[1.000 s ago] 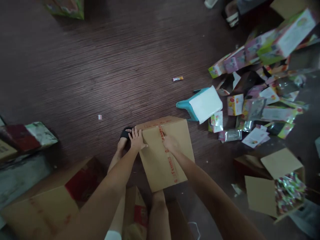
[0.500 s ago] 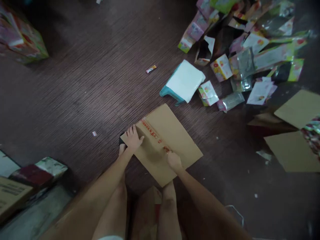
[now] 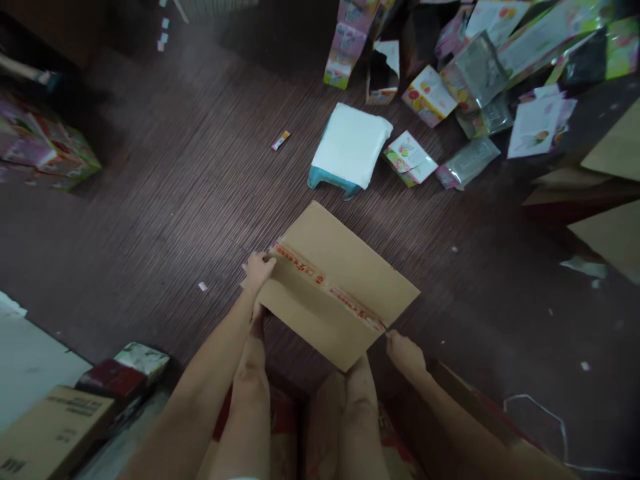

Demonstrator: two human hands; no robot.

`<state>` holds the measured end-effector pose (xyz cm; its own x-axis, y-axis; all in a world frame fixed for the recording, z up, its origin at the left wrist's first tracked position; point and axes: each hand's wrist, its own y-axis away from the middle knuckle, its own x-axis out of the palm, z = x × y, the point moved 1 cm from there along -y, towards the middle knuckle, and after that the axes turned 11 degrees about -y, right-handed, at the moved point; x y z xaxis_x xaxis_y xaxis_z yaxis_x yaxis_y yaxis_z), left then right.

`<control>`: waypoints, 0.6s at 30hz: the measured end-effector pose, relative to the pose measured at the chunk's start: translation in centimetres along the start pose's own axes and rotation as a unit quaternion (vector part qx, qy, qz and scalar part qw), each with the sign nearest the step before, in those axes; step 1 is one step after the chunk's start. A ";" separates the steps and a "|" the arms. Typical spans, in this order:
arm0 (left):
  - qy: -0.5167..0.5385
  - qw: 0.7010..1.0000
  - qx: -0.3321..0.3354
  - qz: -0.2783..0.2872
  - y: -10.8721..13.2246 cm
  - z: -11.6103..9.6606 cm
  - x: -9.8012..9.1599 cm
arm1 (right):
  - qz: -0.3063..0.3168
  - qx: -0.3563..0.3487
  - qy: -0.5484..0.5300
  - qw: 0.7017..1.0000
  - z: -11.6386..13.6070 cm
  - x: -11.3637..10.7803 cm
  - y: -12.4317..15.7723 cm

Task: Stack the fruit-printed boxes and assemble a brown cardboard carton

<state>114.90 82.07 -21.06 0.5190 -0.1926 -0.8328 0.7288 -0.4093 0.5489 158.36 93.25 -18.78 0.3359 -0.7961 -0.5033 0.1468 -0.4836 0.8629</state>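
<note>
1. The sealed-looking cardboard carton (image 3: 320, 310) sat just before the person's knees (image 3: 251, 377), its top flaps lying flat.
2. The left hand (image 3: 259, 269) gripped its left edge; the right hand (image 3: 406, 353) was closed around a thin dark tool (image 3: 385, 327), apparently a blade, at the tape's (image 3: 319, 280) right end.
3. Whether the tape was slit, I couldn't tell; no contents showed.
4. The tape bore red Chinese characters, too small to read; the lower-left box's (image 3: 55, 427) dark print was illegible.

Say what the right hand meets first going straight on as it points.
Likely the box, at the edge where the red-printed tape ends; depth is unclear, so the right hand might skim over it.
</note>
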 end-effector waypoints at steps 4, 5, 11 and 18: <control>0.016 1.000 0.024 0.010 -0.5 0.4 0.1 | -0.094 -0.041 -0.065 0.993 8.7 -5.0 -3.4; 0.025 0.999 0.026 0.019 -0.5 0.5 0.2 | -0.110 -0.079 -0.076 0.988 12.0 -6.6 -4.2; 0.120 0.991 0.062 0.023 0.1 1.7 1.4 | -0.062 -0.273 -0.045 0.959 28.7 -12.2 -5.8; 0.196 0.975 0.097 0.041 1.5 4.7 2.0 | 0.028 -0.249 0.062 0.966 22.7 -7.6 -3.4</control>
<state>114.96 76.87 -22.22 0.7301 0.1082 -0.6748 0.5995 -0.5754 0.5564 134.19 92.72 -18.89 0.4599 -0.7515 -0.4731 0.5445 -0.1823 0.8187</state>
